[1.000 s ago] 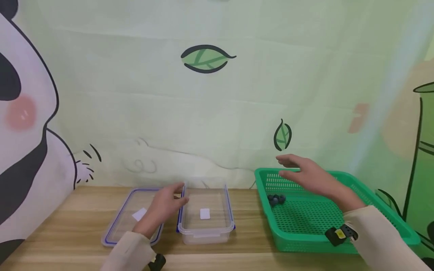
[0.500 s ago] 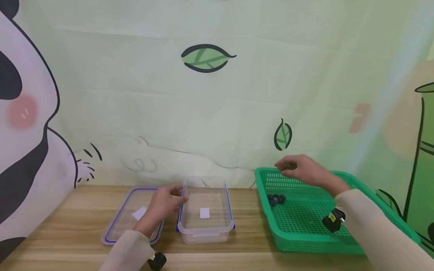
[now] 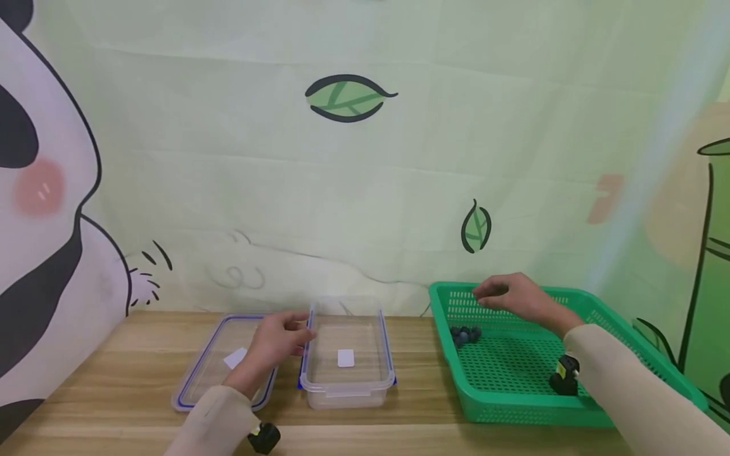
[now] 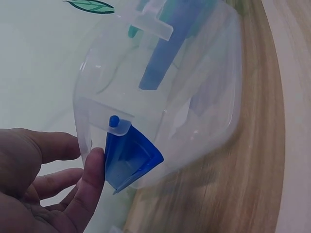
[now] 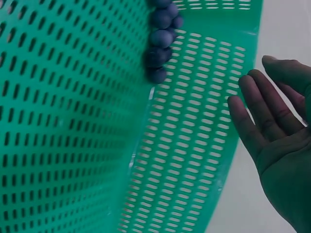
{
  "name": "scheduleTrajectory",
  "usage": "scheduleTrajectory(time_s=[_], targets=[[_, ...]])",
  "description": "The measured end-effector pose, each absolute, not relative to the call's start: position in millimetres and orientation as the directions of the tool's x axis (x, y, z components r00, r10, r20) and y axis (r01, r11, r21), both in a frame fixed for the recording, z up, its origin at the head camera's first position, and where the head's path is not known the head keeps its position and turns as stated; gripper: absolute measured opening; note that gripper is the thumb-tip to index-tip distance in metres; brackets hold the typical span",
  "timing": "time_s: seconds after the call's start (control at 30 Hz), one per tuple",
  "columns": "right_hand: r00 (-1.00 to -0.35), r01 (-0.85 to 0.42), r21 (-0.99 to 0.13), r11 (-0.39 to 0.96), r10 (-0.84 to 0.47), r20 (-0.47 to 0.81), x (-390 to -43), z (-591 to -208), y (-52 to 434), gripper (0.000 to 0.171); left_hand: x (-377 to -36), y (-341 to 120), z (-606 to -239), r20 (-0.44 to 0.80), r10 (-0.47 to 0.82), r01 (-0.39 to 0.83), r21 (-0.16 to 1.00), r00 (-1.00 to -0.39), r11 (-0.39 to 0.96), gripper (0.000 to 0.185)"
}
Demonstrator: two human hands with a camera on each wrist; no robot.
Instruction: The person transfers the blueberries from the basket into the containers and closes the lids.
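In the head view, my left hand (image 3: 279, 342) is at the left rim of a clear plastic food container (image 3: 348, 400). In the left wrist view, its thumb and a finger pinch the rim beside a hanging blue clip (image 4: 129, 158). My right hand (image 3: 516, 296) hovers over the back of a green perforated basket (image 3: 530, 408), palm down with loosely bent fingers. Nothing shows between those fingers in the right wrist view. Several blueberries (image 3: 466, 335) are clustered at the basket's left side, below and left of the right hand.
Left of the container lies its clear lid (image 3: 188, 380) with a blue seal, partly behind my left forearm. All stand on a wood-grain table (image 3: 410, 405). A printed cloth backdrop (image 3: 353, 202) hangs right behind the table.
My right hand has bent its fingers and thumb closer together, and its wrist has turned. It has sunk slightly toward the basket. The left hand stays at the container's rim.
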State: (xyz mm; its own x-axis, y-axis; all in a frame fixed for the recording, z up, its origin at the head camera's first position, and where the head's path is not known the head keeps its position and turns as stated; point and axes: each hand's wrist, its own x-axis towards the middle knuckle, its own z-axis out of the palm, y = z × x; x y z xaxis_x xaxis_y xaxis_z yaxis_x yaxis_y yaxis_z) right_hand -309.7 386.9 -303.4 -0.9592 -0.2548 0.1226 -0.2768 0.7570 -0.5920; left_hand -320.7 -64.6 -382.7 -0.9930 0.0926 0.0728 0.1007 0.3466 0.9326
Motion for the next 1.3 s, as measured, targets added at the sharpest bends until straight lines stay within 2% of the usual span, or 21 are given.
scheduleTrajectory(time_s=[0.4, 0.6, 1.3], targets=[[-0.959, -0.247, -0.632, 0.735, -0.28, 0.048, -318, -330, 395, 0.027, -321, -65, -384, 0.057, 0.077, 0.077, 0.951, -0.995, 0.299, 0.047], [-0.956, -0.233, -0.607, 0.76, -0.293, 0.0, -322, -341, 394, 0.021, -321, -65, -384, 0.042, 0.072, 0.062, 0.954, -0.997, 0.294, 0.047], [-0.947, -0.214, -0.477, 0.853, -0.301, -0.114, -329, -350, 385, 0.019, -319, -65, -382, 0.039, 0.067, 0.057, 0.957, -0.997, 0.286, 0.047]])
